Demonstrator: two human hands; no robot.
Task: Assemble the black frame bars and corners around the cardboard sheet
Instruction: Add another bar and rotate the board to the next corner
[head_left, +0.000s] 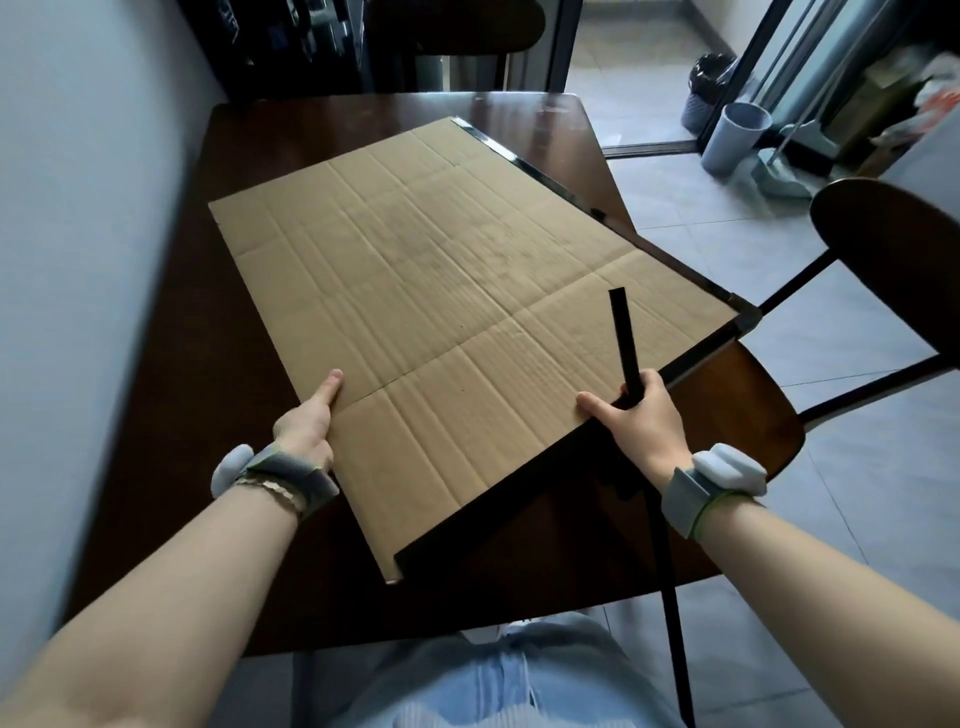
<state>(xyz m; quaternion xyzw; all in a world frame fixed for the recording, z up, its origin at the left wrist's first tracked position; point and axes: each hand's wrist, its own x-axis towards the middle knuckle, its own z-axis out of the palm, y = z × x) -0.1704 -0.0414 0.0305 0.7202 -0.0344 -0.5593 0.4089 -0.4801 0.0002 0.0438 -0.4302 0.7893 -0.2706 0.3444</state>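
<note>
My left hand (306, 421) pinches the cardboard sheet (441, 270), surely light and bendy, at its edge; my right hand (636, 415) closes its grip round a slim, stiff-looking black bar (623, 338).

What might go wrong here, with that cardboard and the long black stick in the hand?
1. The loose bar gripped by the right hand sticks out far both ways. Its lower end hangs past the table edge and could snag there.
2. The corner piece of the cardboard sheet seems to overhang the table. If the sheet flexes, the fitted bar might slip off.
3. The left hand holds only one edge, so the sheet may twist.
</note>
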